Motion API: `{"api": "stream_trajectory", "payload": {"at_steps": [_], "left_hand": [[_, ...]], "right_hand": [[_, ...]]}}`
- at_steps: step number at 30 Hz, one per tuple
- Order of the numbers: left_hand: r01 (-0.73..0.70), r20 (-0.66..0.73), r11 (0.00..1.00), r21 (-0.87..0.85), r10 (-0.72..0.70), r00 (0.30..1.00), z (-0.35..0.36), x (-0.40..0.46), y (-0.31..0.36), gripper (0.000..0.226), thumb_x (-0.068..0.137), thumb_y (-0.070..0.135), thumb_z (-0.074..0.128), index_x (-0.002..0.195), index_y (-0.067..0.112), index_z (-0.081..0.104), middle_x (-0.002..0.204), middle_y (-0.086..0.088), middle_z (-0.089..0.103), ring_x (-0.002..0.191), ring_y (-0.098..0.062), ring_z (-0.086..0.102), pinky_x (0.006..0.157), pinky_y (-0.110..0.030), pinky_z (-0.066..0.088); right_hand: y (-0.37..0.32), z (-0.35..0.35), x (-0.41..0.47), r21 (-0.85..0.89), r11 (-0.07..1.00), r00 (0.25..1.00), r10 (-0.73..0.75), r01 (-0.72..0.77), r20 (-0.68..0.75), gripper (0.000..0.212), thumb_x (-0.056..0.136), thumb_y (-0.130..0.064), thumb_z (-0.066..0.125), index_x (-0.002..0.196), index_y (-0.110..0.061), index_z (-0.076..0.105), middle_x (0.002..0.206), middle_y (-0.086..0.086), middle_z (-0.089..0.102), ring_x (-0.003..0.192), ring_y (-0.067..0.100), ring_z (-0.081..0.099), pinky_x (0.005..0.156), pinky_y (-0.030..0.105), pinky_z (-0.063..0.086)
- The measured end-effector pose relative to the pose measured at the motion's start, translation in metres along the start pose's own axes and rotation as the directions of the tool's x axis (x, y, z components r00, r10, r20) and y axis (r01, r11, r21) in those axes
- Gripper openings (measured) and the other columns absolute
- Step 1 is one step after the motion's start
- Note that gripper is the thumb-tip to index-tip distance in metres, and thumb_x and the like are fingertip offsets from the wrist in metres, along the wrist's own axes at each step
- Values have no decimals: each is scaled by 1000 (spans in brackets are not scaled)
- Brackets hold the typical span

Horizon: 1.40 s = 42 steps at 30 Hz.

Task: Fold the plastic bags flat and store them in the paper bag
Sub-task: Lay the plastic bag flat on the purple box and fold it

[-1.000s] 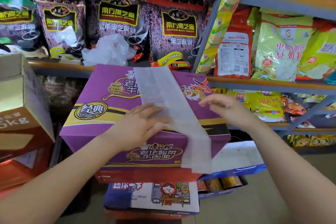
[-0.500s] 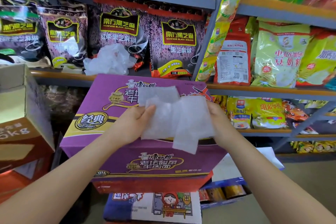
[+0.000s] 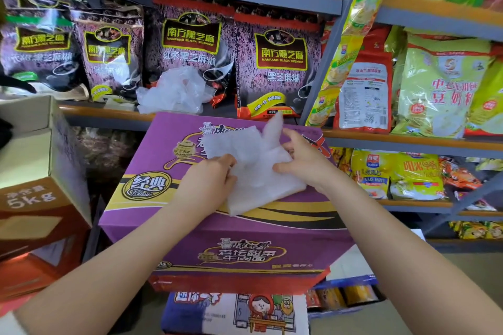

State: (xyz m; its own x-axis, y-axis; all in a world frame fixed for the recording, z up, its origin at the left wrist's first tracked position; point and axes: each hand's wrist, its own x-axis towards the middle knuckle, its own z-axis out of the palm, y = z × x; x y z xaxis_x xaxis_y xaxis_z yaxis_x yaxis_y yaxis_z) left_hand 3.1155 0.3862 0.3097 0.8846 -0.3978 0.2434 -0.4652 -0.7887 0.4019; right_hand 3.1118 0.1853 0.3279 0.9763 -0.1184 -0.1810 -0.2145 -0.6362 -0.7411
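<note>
A translucent white plastic bag (image 3: 255,171), folded into a short wad, lies on top of a purple noodle carton (image 3: 168,215). My left hand (image 3: 209,185) pinches the bag's left edge. My right hand (image 3: 302,160) grips its right side, thumb on top, with one corner of the bag sticking up behind the fingers. A loose heap of more clear plastic bags (image 3: 175,92) sits on the shelf behind the carton. No paper bag is in view.
Dark sesame-paste packs (image 3: 277,68) fill the shelf behind. Yellow and red food packs (image 3: 435,84) crowd the right shelves. A brown and white cardboard box (image 3: 35,179) stands at left. More cartons (image 3: 234,313) sit under the purple one.
The bag went from a long flat strip hanging over the carton's front to a short folded wad. Both hands moved in onto it and now hold its two sides.
</note>
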Motion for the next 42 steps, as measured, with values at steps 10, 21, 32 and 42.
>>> {"api": "stream_trajectory", "payload": {"at_steps": [10,21,32,42], "left_hand": [[17,83,987,-157,-4,997,-2,10,-10,30,83,16,62,111,10,54,76,-1,63,77,-23,61,68,-31,46],[-172,24,985,31,171,985,10,5,-6,37,78,28,35,98,9,60,121,-17,56,105,-40,56,80,-50,51],[-160,89,987,3,159,983,12,-11,-5,63,70,68,40,87,10,55,121,-14,56,119,-30,51,89,-35,46],[-30,184,949,314,-30,983,16,-10,-5,143,34,92,-20,147,6,1,156,-11,-2,144,-25,-2,112,-31,-7]], "right_hand": [[-8,10,35,-450,893,989,-87,22,-123,46,95,-44,37,63,-12,43,62,2,45,69,28,50,49,30,25],[-9,15,48,-384,923,981,-58,-18,-184,31,95,-30,39,69,-14,43,73,6,50,78,32,53,56,33,32],[-19,18,35,-492,869,994,4,-58,-112,31,87,-26,47,63,-8,42,63,6,43,65,28,47,50,28,28],[-29,31,24,-679,711,942,-325,182,-88,74,88,-20,53,147,-9,10,154,12,18,143,28,15,112,39,24]]}}
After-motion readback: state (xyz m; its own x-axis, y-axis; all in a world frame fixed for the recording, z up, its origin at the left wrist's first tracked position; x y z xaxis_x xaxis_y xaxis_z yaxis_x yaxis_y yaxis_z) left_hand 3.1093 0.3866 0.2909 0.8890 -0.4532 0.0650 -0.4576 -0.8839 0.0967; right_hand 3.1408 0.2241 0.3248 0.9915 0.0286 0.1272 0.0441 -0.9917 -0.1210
